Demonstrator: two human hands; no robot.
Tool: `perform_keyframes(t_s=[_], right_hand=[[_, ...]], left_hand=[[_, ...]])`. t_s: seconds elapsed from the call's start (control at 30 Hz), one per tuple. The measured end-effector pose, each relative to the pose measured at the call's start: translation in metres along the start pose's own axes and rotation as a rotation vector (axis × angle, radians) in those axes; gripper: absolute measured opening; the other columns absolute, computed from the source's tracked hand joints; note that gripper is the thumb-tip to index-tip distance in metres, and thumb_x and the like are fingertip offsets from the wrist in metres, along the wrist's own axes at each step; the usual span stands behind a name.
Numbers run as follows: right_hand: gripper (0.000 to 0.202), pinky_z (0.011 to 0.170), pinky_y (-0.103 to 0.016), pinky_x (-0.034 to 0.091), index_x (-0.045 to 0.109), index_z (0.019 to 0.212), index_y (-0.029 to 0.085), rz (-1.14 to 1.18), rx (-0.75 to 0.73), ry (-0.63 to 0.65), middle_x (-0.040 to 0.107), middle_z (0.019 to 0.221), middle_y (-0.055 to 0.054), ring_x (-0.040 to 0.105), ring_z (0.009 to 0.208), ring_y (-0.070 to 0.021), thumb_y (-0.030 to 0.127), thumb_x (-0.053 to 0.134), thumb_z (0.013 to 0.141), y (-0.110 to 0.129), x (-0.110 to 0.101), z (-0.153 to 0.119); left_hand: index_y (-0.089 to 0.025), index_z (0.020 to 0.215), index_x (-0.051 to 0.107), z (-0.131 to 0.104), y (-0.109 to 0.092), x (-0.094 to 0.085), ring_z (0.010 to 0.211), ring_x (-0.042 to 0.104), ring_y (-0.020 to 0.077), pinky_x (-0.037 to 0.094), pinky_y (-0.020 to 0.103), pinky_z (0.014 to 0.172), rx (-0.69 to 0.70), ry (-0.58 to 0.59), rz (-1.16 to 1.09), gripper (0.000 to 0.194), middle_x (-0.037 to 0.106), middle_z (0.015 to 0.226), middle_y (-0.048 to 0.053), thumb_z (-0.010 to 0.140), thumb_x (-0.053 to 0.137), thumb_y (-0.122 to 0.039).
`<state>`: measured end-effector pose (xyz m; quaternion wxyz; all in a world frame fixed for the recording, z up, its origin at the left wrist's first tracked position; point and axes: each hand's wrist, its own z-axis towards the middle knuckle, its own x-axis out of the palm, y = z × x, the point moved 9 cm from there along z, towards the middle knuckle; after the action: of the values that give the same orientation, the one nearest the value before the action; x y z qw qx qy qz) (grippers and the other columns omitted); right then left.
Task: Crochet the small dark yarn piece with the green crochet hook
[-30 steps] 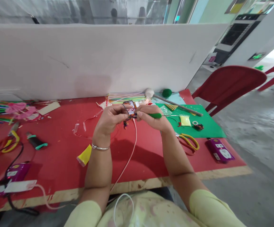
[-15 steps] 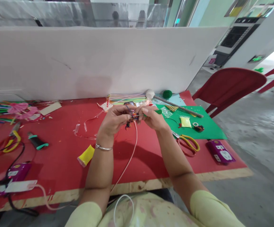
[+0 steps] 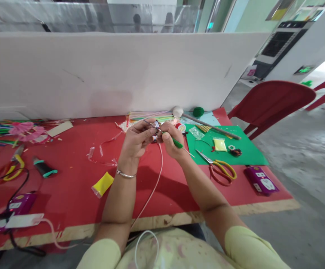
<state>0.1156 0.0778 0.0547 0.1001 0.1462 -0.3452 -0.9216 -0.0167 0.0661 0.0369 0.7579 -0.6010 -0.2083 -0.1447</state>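
Observation:
Both hands meet over the middle of the red table. My left hand (image 3: 136,142), with a silver bangle on its wrist, is closed in a pinch on a small dark, many-coloured piece of yarn work (image 3: 157,126), mostly hidden by the fingers. A dark strand runs over its forefinger. In my right hand (image 3: 174,135) is a crochet hook (image 3: 177,143) with a green grip, its thin metal tail pointing down to the right. The hook's front end meets the piece between the fingertips. A pink cord (image 3: 160,172) hangs below the hands.
Right of the hands, scissors (image 3: 221,170) lie partly on a green sheet (image 3: 252,149), near a pale yellow packet (image 3: 220,144) and a grey rod (image 3: 212,127). A yellow packet (image 3: 103,184) lies by the left forearm. Snips (image 3: 45,168) and pliers (image 3: 15,166) are farther left. A white board (image 3: 117,71) stands behind.
My right hand has turned and lowered, so the hook now slants down to the right instead of lying nearly level. The left hand has shifted slightly right, its fingers covering more of the piece.

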Motion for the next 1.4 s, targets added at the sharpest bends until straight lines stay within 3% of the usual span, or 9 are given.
perform_keyframes(t_s=[0.2,0.3,0.37,0.53,0.63,0.8,1.0,1.2,1.4], right_hand=[[0.052,0.091,-0.040,0.054,0.064,0.084,0.022,-0.162,-0.111,0.002,0.062,0.108,-0.008,0.063,0.101,-0.0209,0.062,0.040,0.106,0.011,-0.007,0.006],[0.043,0.092,-0.041,0.051,0.066,0.088,0.024,-0.297,-0.134,-0.035,0.066,0.105,-0.008,0.064,0.099,-0.0214,0.054,0.043,0.108,0.008,-0.007,0.003],[0.036,0.098,-0.045,0.047,0.067,0.092,0.025,-0.411,-0.184,-0.106,0.070,0.104,-0.008,0.063,0.101,-0.0241,0.052,0.048,0.107,0.008,-0.008,-0.003],[0.040,0.104,-0.051,0.042,0.067,0.094,0.028,-0.448,-0.300,-0.288,0.072,0.101,-0.007,0.061,0.109,-0.0288,0.061,0.047,0.104,0.010,-0.011,-0.015],[0.046,0.090,-0.044,0.049,0.063,0.090,0.027,-0.217,-0.258,-0.256,0.067,0.093,-0.005,0.062,0.092,-0.0234,0.065,0.040,0.105,0.004,-0.008,-0.009],[0.056,0.084,-0.039,0.053,0.058,0.084,0.025,-0.047,-0.057,-0.201,0.061,0.086,-0.005,0.061,0.087,-0.0213,0.072,0.033,0.103,-0.010,-0.003,-0.002],[0.049,0.086,-0.037,0.053,0.065,0.085,0.023,0.049,-0.173,-0.144,0.061,0.090,-0.005,0.061,0.091,-0.0194,0.061,0.044,0.106,0.004,-0.008,0.001],[0.051,0.090,-0.041,0.057,0.072,0.090,0.024,-0.033,-0.271,-0.049,0.066,0.100,-0.007,0.066,0.099,-0.0216,0.067,0.048,0.102,0.012,-0.009,0.004],[0.045,0.094,-0.041,0.060,0.077,0.099,0.024,-0.039,-0.293,0.015,0.076,0.105,-0.009,0.073,0.102,-0.0222,0.062,0.052,0.102,0.017,-0.009,0.004]], left_hand=[[-0.017,0.098,0.084,0.000,-0.003,-0.006,0.053,0.052,0.0073,0.039,0.021,0.049,0.080,-0.055,0.234,0.038,0.069,0.069,0.000,0.061,0.090,-0.021],[-0.018,0.096,0.084,0.000,-0.008,-0.007,0.067,0.061,0.0111,0.048,0.023,0.059,0.200,-0.136,0.385,0.032,0.073,0.079,0.001,0.064,0.086,-0.018],[-0.019,0.094,0.083,-0.001,-0.008,-0.009,0.064,0.057,0.0094,0.045,0.022,0.056,0.226,-0.199,0.351,0.030,0.071,0.077,-0.001,0.064,0.084,-0.017],[-0.016,0.094,0.081,0.002,0.014,0.001,0.051,0.045,0.0045,0.027,0.018,0.041,-0.040,-0.104,0.000,0.035,0.061,0.068,-0.004,0.059,0.086,-0.018],[-0.017,0.094,0.082,0.002,0.017,0.006,0.048,0.041,0.0024,0.021,0.016,0.040,-0.109,-0.040,-0.104,0.039,0.061,0.067,-0.004,0.056,0.088,-0.015],[-0.022,0.097,0.084,0.003,0.012,0.007,0.043,0.036,0.0007,0.021,0.017,0.039,-0.038,-0.018,-0.120,0.041,0.072,0.073,-0.001,0.057,0.091,-0.014],[-0.019,0.094,0.085,0.000,-0.003,-0.001,0.041,0.035,0.0005,0.023,0.016,0.041,0.043,-0.043,-0.025,0.040,0.062,0.057,-0.005,0.055,0.092,-0.012],[-0.015,0.091,0.085,-0.004,0.002,-0.005,0.039,0.029,-0.0013,0.019,0.015,0.038,-0.168,0.023,0.001,0.035,0.056,0.054,-0.006,0.057,0.089,-0.012],[-0.015,0.089,0.084,-0.004,0.003,-0.009,0.039,0.028,-0.0007,0.020,0.013,0.037,-0.208,0.011,-0.003,0.032,0.051,0.049,-0.008,0.057,0.087,-0.013]])
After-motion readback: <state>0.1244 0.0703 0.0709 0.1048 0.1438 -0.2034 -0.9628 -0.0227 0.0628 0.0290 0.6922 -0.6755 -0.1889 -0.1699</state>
